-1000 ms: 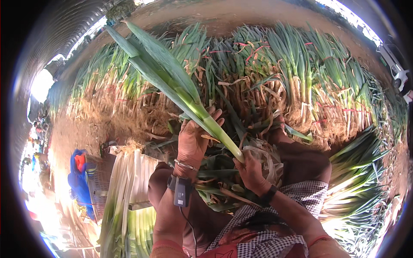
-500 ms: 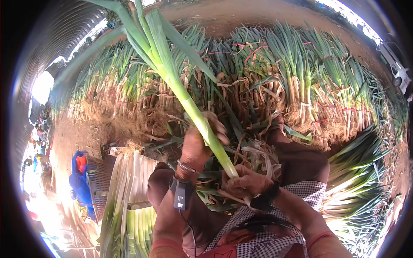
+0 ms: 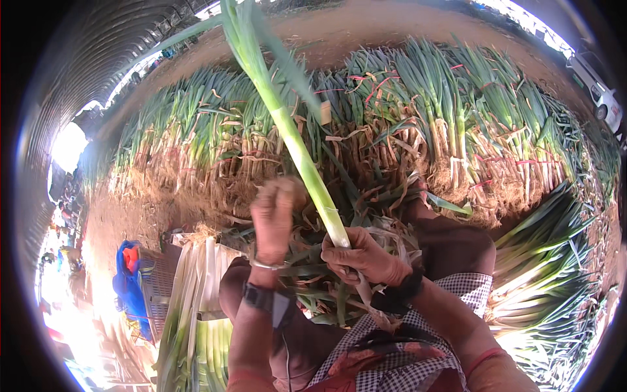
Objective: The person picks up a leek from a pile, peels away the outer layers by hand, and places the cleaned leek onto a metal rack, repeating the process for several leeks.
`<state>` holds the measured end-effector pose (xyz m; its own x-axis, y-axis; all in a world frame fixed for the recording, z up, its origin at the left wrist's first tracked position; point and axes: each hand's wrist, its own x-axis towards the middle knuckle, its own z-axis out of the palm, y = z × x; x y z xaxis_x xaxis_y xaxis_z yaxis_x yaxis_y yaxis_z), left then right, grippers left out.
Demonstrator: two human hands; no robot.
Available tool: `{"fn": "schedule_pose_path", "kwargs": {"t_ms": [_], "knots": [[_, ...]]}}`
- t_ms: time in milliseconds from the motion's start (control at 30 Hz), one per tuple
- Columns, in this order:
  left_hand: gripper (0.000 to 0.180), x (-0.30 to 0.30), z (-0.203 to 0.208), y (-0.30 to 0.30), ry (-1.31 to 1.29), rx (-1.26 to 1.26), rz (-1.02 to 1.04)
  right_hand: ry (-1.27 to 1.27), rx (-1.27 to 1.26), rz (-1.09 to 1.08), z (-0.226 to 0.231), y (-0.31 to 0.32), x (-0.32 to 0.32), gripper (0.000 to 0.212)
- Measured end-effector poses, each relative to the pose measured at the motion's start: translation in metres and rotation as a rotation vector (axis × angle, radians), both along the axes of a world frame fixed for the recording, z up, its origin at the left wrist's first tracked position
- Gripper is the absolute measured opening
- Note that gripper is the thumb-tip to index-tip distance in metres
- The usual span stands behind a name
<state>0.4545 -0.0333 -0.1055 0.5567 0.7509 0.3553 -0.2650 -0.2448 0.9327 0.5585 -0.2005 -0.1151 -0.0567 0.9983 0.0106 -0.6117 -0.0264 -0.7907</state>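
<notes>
Left hand (image 3: 271, 212) has moved leftward, fingers (image 3: 279, 195) blurred past telling; right fingers (image 3: 341, 257) pinch the slanting leek (image 3: 298, 153), leaves (image 3: 243, 40) up-left.

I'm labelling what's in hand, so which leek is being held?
The leek slanting up from the right hand. It alone is gripped; the others are in bundles beyond or piles at either side.

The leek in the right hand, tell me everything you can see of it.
The leek is long, smooth-looking and slender: whitish at the base, pale green up the stem, darker where flat leaves fan out. The upper picture edge cuts off its top. One leaf droops rightward to a blunt tan tip. It slants, top to the left, with the right hand gripping it near the base. The left hand is close beside it, blurred; contact is unclear.
</notes>
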Motion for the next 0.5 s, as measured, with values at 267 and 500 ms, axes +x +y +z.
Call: {"fn": "schedule_pose_path", "kwargs": {"t_ms": [267, 500], "knots": [[0.019, -0.008, 0.037, -0.029, -0.13, 0.066, 0.026, -0.331, -0.009, -0.28, -0.015, 0.01, -0.038, 0.008], [0.018, -0.037, 0.037, -0.058, 0.004, 0.013, -0.391, -0.454, -0.014, -0.345, -0.015, 0.01, -0.022, 0.014]]}}
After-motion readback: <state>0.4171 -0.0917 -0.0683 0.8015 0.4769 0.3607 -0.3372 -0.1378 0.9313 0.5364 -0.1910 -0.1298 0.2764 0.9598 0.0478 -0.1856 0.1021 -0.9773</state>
